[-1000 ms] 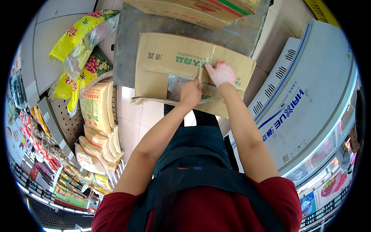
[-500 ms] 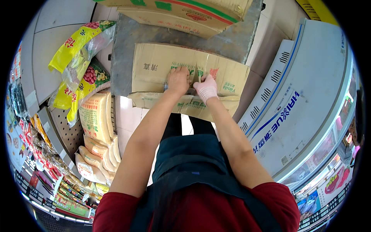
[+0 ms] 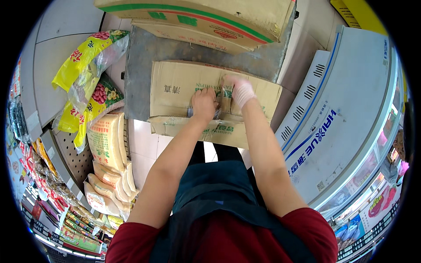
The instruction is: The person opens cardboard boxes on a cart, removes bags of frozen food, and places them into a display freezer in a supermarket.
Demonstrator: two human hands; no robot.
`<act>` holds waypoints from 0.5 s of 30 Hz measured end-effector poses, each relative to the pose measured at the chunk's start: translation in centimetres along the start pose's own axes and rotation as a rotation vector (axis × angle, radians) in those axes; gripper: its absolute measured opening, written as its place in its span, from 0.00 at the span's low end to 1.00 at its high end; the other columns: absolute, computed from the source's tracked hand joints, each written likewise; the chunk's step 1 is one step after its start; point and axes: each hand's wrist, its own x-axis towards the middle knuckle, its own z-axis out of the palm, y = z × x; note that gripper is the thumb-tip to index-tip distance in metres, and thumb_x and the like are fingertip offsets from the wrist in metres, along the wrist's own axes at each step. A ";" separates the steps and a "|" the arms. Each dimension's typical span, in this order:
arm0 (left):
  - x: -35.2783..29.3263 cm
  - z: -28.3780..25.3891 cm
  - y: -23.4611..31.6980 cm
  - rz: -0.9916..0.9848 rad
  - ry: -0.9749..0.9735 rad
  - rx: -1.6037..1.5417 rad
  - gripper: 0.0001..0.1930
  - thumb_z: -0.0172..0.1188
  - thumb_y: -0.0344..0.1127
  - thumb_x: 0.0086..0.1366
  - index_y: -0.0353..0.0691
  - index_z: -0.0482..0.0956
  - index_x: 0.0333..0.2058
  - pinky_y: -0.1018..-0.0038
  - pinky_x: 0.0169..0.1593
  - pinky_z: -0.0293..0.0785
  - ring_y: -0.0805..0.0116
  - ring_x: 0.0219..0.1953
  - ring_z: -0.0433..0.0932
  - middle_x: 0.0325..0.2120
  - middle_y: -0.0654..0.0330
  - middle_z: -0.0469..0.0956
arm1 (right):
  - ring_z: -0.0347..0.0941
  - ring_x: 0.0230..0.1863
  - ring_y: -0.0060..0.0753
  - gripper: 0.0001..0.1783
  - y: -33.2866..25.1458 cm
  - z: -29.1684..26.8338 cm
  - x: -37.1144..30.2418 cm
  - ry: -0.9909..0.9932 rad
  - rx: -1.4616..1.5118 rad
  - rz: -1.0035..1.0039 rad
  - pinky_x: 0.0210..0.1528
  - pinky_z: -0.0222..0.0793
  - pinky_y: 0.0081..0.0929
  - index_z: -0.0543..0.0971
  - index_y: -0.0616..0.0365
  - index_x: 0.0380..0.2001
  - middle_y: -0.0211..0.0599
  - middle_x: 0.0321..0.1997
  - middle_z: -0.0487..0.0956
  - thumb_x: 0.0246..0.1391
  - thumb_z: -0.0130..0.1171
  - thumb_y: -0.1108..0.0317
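Cardboard box [image 3: 175, 90]: long axis crosswise, directly under both hands, on a grey platform [image 3: 136, 65]. Left hand [image 3: 204, 104] pressed flat at the centre seam; gloved right hand [image 3: 240, 92] just beside, fingers curled on the flap edge.

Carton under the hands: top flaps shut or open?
Shut: the cardboard carton top lies flat, left hand and right hand pressing the centre seam.

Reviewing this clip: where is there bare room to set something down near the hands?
Bare grey platform shows left of the cardboard box, beside the yellow bags. Bare floor tiles lie below it, by the stacked sacks. The box top is crowded by left hand and right hand.
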 end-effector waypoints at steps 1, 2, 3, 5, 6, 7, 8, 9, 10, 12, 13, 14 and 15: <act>0.0 0.1 -0.1 0.010 0.008 -0.009 0.14 0.68 0.28 0.46 0.43 0.73 0.31 0.60 0.45 0.68 0.54 0.38 0.73 0.30 0.58 0.76 | 0.72 0.28 0.38 0.21 -0.7 0.2 0.9 -0.036 0.296 0.117 0.33 0.69 0.38 0.75 0.59 0.39 0.44 0.33 0.79 0.51 0.58 0.52; 0.1 0.0 0.0 0.023 0.027 -0.021 0.14 0.68 0.28 0.46 0.42 0.73 0.31 0.60 0.45 0.68 0.54 0.38 0.74 0.30 0.58 0.76 | 0.69 0.22 0.35 0.21 -1.2 0.3 1.3 -0.089 0.598 0.145 0.29 0.68 0.37 0.76 0.57 0.38 0.41 0.31 0.78 0.53 0.57 0.49; 0.0 -0.4 0.0 0.018 0.008 -0.035 0.15 0.69 0.29 0.45 0.43 0.73 0.32 0.60 0.45 0.67 0.54 0.39 0.73 0.32 0.58 0.76 | 0.65 0.19 0.33 0.20 -1.6 0.5 1.5 -0.056 0.557 0.210 0.26 0.64 0.34 0.75 0.55 0.37 0.38 0.28 0.75 0.55 0.57 0.49; -0.2 -2.0 0.5 -0.008 -0.058 -0.092 0.18 0.70 0.31 0.44 0.43 0.73 0.34 0.59 0.47 0.66 0.55 0.41 0.72 0.35 0.58 0.76 | 0.58 0.13 0.28 0.17 -2.1 0.7 0.5 -0.025 0.473 0.167 0.20 0.56 0.29 0.72 0.51 0.37 0.33 0.24 0.71 0.57 0.55 0.49; -0.2 -3.2 0.8 0.012 0.055 -0.012 0.20 0.71 0.33 0.44 0.43 0.73 0.37 0.58 0.49 0.65 0.54 0.43 0.72 0.38 0.57 0.75 | 0.54 0.11 0.25 0.16 -2.1 0.8 -0.7 0.014 0.423 0.178 0.17 0.52 0.27 0.71 0.49 0.36 0.30 0.21 0.69 0.59 0.54 0.49; -0.6 -5.0 1.1 0.020 0.115 0.053 0.23 0.72 0.34 0.44 0.44 0.73 0.40 0.57 0.51 0.63 0.54 0.46 0.71 0.41 0.56 0.74 | 0.54 0.08 0.26 0.17 -2.1 0.8 -2.3 -0.043 0.484 0.188 0.11 0.50 0.28 0.69 0.52 0.30 0.28 0.14 0.65 0.60 0.53 0.50; -1.2 -7.0 1.4 0.026 0.164 0.119 0.25 0.72 0.36 0.44 0.44 0.73 0.42 0.57 0.53 0.62 0.53 0.49 0.70 0.43 0.56 0.74 | 0.54 0.09 0.25 0.17 -1.9 0.9 -4.2 -0.024 0.489 0.151 0.11 0.50 0.27 0.69 0.52 0.30 0.28 0.14 0.64 0.60 0.53 0.50; -1.4 -9.2 1.8 0.074 0.261 0.151 0.31 0.73 0.38 0.43 0.44 0.72 0.48 0.56 0.56 0.59 0.53 0.54 0.67 0.47 0.54 0.71 | 0.54 0.09 0.25 0.17 -1.8 0.8 -6.3 -0.038 0.499 0.147 0.11 0.49 0.26 0.69 0.51 0.29 0.28 0.14 0.64 0.60 0.54 0.51; -1.6 -11.5 2.0 0.138 0.386 0.187 0.37 0.74 0.40 0.42 0.44 0.70 0.53 0.55 0.60 0.55 0.52 0.58 0.65 0.51 0.53 0.69 | 0.54 0.09 0.24 0.17 -1.5 0.8 -8.6 -0.094 0.525 0.080 0.12 0.49 0.25 0.68 0.51 0.29 0.28 0.15 0.64 0.60 0.54 0.51; -1.4 -16.0 2.3 0.294 0.261 0.244 0.42 0.75 0.47 0.40 0.44 0.67 0.56 0.55 0.63 0.52 0.51 0.61 0.61 0.53 0.52 0.68 | 0.54 0.11 0.23 0.15 -0.8 0.8 -13.2 -0.082 0.573 0.057 0.13 0.50 0.24 0.69 0.52 0.29 0.28 0.16 0.65 0.61 0.53 0.53; -1.1 -18.0 2.5 0.378 0.211 0.276 0.46 0.75 0.50 0.39 0.44 0.66 0.57 0.56 0.65 0.50 0.51 0.63 0.59 0.54 0.52 0.68 | 0.55 0.11 0.23 0.15 -0.4 0.9 -15.2 -0.139 0.625 -0.061 0.13 0.50 0.23 0.69 0.53 0.29 0.28 0.17 0.66 0.62 0.53 0.54; -0.9 -19.7 2.8 0.391 0.145 0.295 0.48 0.76 0.52 0.36 0.43 0.65 0.58 0.56 0.65 0.50 0.50 0.63 0.60 0.55 0.51 0.67 | 0.56 0.12 0.23 0.14 -0.1 0.8 -17.0 -0.134 0.632 -0.023 0.14 0.51 0.23 0.70 0.54 0.30 0.28 0.17 0.66 0.62 0.53 0.56; -0.9 -21.0 3.1 0.400 0.077 0.311 0.51 0.76 0.53 0.33 0.41 0.64 0.58 0.56 0.66 0.50 0.50 0.62 0.60 0.55 0.50 0.67 | 0.57 0.13 0.22 0.13 0.2 0.7 -18.4 -0.167 0.653 -0.057 0.15 0.52 0.22 0.70 0.54 0.30 0.28 0.18 0.67 0.63 0.53 0.58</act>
